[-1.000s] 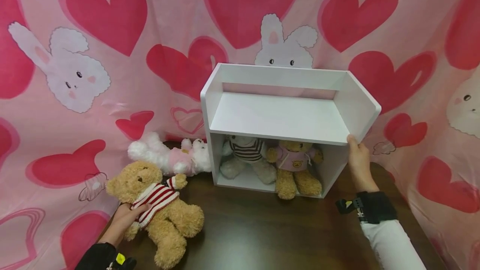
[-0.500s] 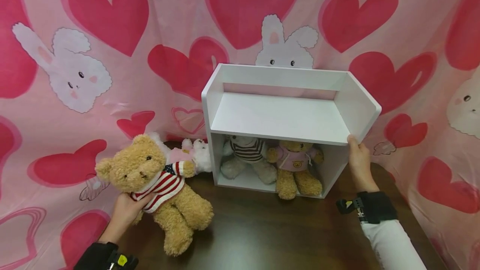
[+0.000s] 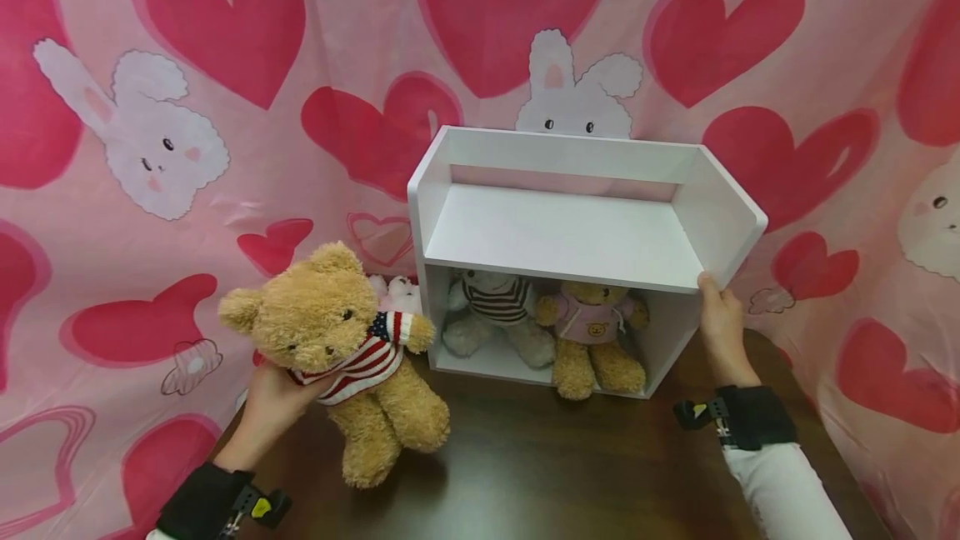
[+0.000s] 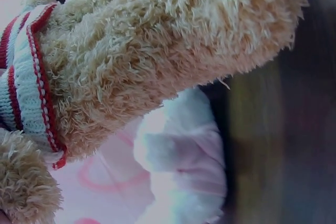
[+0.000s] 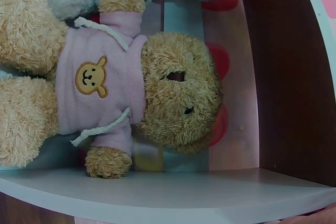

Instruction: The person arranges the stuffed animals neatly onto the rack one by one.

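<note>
A tan teddy bear in a red-and-white striped sweater is held up, tilted, in my left hand, which grips it around the sweater. Its furry leg fills much of the left wrist view. My right hand holds the front edge of the right side panel of a white shelf. In the shelf's lower compartment sit a grey plush toy in a striped top and a tan teddy bear in a pink hoodie. Behind the held bear lies a white plush toy in pink, mostly hidden in the head view.
The shelf stands on a dark brown table toward the back. Around it hangs a pink cloth printed with hearts and rabbits. The shelf's upper board has a low back rail.
My left hand has raised the striped-sweater bear and moved it right, toward the shelf and the head camera. It now covers most of the white plush toy. My right hand stays on the shelf.
</note>
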Demonstrator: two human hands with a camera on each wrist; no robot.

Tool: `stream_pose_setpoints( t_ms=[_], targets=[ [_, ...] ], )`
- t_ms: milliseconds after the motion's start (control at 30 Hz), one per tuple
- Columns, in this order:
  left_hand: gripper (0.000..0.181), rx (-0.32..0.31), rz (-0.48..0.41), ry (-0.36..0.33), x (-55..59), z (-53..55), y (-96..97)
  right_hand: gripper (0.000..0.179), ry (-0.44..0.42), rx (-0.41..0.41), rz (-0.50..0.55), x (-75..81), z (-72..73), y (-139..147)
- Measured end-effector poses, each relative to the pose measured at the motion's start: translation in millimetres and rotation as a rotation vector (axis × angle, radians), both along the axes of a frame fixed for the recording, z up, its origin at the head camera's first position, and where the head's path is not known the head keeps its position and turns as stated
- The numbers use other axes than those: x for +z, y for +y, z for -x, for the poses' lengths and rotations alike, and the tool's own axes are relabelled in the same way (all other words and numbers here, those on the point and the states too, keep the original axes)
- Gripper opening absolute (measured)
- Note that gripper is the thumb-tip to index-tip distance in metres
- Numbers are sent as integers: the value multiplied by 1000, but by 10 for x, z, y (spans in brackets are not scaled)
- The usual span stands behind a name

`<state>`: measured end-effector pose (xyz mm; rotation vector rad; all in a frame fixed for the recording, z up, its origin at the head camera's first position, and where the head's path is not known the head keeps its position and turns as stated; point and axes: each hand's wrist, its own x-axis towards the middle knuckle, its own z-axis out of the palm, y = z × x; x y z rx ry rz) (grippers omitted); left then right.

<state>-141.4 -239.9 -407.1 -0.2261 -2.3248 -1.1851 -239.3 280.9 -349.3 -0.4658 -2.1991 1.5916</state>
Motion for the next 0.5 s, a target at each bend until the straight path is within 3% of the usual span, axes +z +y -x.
stream_pose_setpoints(
  t_ms=[233,333,500],
  targets=[
    [58,-61,58,7,199,-11,155,61,-1,9,0,-4,-5,-7],
    [62,-107,67,13,291,-8,219,62,-13,28,5,-15,-13,-1],
    [69,-180,104,79,453,13,341,62,-16,27,-9,-17,-16,11]
  ],
)
